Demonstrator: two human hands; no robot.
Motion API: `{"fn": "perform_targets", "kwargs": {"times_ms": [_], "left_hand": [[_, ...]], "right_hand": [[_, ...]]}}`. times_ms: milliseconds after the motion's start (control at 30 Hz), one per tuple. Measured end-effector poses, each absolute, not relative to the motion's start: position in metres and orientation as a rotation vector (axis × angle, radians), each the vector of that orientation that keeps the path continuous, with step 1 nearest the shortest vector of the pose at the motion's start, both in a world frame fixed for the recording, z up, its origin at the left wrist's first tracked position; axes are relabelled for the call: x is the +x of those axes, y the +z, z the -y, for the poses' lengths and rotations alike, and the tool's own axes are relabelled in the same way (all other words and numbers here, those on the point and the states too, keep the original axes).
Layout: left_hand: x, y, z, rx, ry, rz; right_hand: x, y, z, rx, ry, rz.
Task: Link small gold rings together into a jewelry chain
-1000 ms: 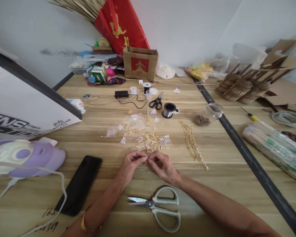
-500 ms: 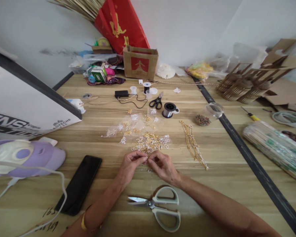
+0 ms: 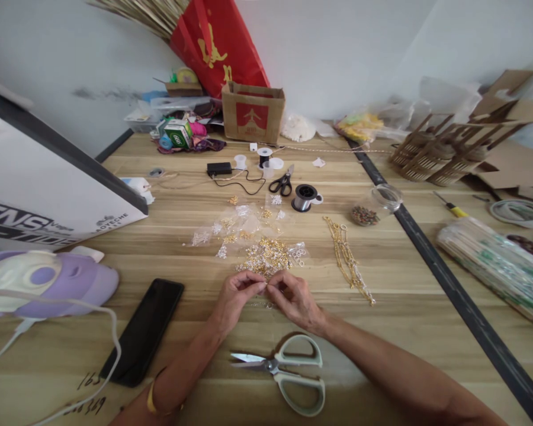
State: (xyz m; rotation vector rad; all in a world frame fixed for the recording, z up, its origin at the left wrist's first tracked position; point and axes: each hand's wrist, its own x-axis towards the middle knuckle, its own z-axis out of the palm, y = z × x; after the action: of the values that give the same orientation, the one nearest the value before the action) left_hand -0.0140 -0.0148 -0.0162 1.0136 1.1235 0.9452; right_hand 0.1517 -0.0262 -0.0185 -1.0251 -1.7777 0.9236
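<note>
Fingertips of my left hand (image 3: pixel 240 296) and my right hand (image 3: pixel 295 300) meet in a pinch over the wooden table. Whatever lies between them is too small to name. Just beyond sits a pile of gold and silver beads (image 3: pixel 266 255). A thin silver chain (image 3: pixel 261 305) lies on the table under the hands, partly hidden by them. Closer to me rest scissors with pale handles (image 3: pixel 275 367), blades parted and pointing left. Gold chains (image 3: pixel 344 254) are stretched out to the right of my hands.
Small plastic bags of findings (image 3: pixel 244 220) lie behind the pile. Beyond are a wire spool (image 3: pixel 304 198), black scissors (image 3: pixel 282 182) and a tipped jar of beads (image 3: pixel 366 214). A phone (image 3: pixel 144 331) lies left. Wrapped sticks (image 3: pixel 493 266) and bamboo baskets (image 3: pixel 435 154) stand right.
</note>
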Motion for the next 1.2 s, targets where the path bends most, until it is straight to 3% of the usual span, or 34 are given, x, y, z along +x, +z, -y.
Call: {"fn": "perform_targets", "kwargs": {"times_ms": [1200], "left_hand": [[-0.0137, -0.0092, 0.0141, 1.084, 0.912, -1.076]], "right_hand": [[0.1531, -0.0238, 0.0272, -1.021, 0.964, 1.789]]}}
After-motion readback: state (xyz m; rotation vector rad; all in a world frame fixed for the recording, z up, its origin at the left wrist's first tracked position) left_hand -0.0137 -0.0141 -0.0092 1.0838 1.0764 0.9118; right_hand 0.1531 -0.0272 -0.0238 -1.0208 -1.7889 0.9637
